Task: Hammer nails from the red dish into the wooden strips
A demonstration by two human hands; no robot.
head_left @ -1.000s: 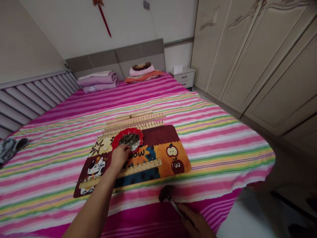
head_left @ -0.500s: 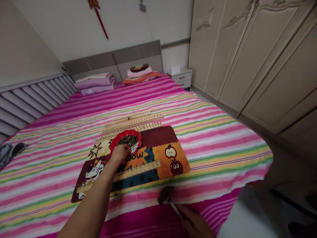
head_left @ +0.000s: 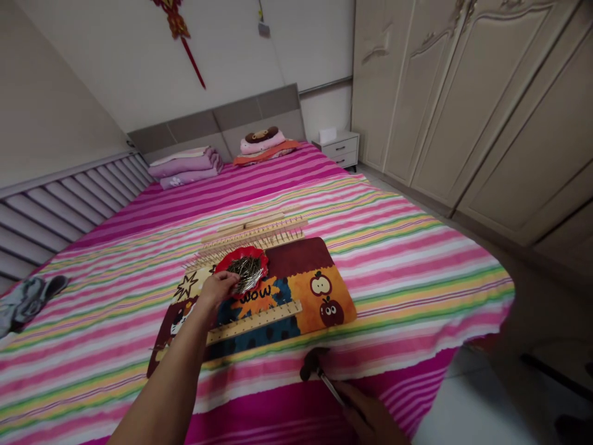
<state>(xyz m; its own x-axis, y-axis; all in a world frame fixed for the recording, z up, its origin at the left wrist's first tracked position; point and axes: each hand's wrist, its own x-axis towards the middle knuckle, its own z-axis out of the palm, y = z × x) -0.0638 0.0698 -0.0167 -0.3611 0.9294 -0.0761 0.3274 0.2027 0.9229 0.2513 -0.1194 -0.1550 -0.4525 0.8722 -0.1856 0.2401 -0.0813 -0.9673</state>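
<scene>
The left hand [head_left: 217,289] has moved back a little toward the left side of the red bowl [head_left: 226,264] since half a second ago, when it reached further in over the front of it. More of the nails [head_left: 249,271] in the bowl now show to the right of the fingertips. Thumb and fingers are drawn close together at the bowl's near left edge; I cannot tell whether a nail is between them.

The right hand [head_left: 368,413] is wrapped around the handle of a hammer [head_left: 327,382], just as before. The hammer's head is over the striped sheet [head_left: 417,296], near the front edge of the bed.

The bowl is on the patterned mat [head_left: 303,253], in the same place as earlier. A wooden strip [head_left: 273,316] with a row of nails along it lies across the near part of the mat, and the left forearm covers part of its length. Beyond the bowl, more nailed strips [head_left: 278,237] lie side by side. The view has tipped up slightly, so more of the red wall ornament [head_left: 177,25] shows.
</scene>
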